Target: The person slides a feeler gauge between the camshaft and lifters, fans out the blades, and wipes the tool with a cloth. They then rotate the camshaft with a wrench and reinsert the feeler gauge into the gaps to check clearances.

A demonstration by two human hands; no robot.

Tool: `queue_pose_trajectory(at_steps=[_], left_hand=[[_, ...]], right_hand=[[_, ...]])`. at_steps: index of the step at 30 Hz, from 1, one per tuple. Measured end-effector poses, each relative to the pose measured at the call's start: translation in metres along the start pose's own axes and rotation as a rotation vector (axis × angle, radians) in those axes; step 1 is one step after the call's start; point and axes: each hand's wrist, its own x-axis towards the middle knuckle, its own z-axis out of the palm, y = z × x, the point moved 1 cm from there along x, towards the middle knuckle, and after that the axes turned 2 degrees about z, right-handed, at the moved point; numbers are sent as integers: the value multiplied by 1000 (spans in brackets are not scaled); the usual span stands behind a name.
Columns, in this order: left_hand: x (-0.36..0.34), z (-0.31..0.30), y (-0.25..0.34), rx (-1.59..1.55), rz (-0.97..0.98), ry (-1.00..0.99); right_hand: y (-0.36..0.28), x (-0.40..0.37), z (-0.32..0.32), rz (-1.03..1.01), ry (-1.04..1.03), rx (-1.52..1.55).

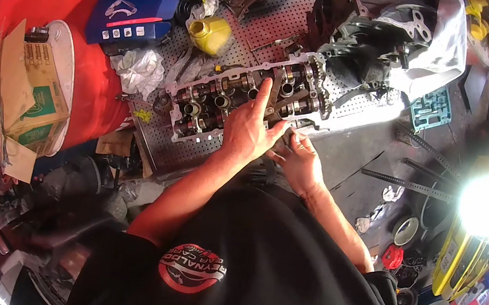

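An engine cylinder head point(210, 85) with camshafts and a timing chain lies on a perforated metal bench. My left hand point(245, 130) rests over its middle, index finger stretched forward along the camshafts and thumb spread to the right; its other fingers are mostly hidden. Close to the index finger are dark flat metal bars point(275, 93), lying across the head. My right hand point(301, 167) is at the near edge of the head, fingers bent together close to the left thumb. Whatever is between those fingers is too small and hidden to name.
Beyond the head stand a yellow bottle point(211, 35), a blue cover point(135, 14) and crumpled white paper point(138, 70). Dark engine parts point(372, 48) lie at the back right. A teal socket case point(431, 109) and a bright lamp point(486, 206) are on the right; a cardboard box point(40, 99) is left.
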Motion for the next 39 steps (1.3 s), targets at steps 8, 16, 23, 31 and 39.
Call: queue_pose_trajectory(at_steps=[8, 16, 23, 31, 39], left_hand=[[-13, -12, 2, 184, 5, -135], [-16, -4, 5, 160, -87, -48], [-26, 3, -16, 148, -30, -56], [-28, 3, -27, 174, 3, -181], [-32, 3, -16, 358, 206, -271]], right_hand=[[-47, 6, 20, -221, 167, -478], [-51, 25, 35, -247, 143, -600], [-17, 6, 1, -121, 181, -460], [0, -3, -20, 135, 97, -612], [-24, 24, -27, -169, 104, -745]])
